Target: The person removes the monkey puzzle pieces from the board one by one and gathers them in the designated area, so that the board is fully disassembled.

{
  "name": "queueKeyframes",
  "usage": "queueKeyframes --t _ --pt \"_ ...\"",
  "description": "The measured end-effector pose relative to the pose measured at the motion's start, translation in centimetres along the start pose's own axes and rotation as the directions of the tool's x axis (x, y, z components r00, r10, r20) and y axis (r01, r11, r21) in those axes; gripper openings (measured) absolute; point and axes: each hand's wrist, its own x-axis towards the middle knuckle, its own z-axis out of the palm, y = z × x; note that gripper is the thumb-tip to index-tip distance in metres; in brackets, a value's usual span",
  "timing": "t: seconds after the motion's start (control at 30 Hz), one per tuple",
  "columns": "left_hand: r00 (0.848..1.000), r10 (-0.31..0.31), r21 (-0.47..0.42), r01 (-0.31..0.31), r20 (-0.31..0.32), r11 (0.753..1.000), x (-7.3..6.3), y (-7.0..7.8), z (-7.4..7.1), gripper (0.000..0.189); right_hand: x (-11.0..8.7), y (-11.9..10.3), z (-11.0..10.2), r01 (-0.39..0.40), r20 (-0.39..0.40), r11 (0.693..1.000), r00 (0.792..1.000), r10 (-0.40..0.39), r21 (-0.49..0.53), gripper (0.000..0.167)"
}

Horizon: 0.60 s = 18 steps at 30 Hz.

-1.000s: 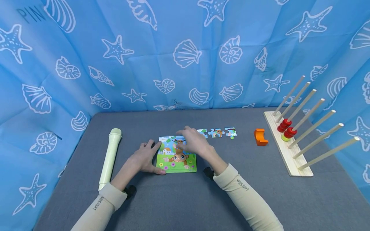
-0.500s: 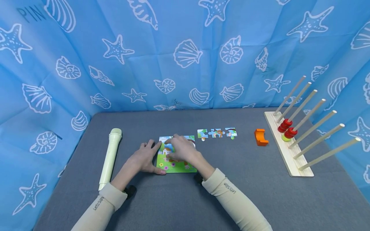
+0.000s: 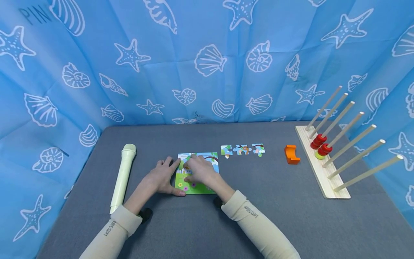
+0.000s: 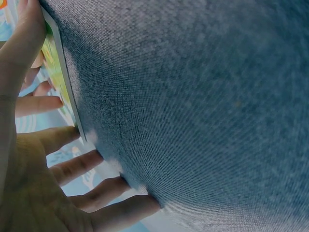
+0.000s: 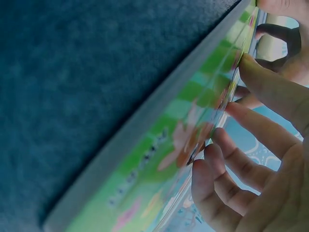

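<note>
- Green-and-blue picture puzzle (image 3: 201,189) lies flat mid-table, right under both hands!
- Left hand (image 3: 161,178), fingers spread, gripping nothing, braces its left edge.
- Right hand (image 3: 202,171) sets fingertips on the picture; whether they pinch a piece, I can't tell.
- Three loose pieces (image 3: 243,148) line up just beyond its far right corner.
- Farther right: orange block (image 3: 289,155), wooden peg rack (image 3: 318,169).
- Out left, pale green tube (image 3: 122,178).
</note>
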Motion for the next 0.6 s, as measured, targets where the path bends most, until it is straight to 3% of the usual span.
queueKeyframes --t 0.6 --pt "1.0 0.006 -0.003 -0.006 -0.005 1.0 -0.08 0.03 0.02 0.124 0.02 -0.32 0.2 -0.016 -0.007 1.0 1.0 0.016 0.008 0.041"
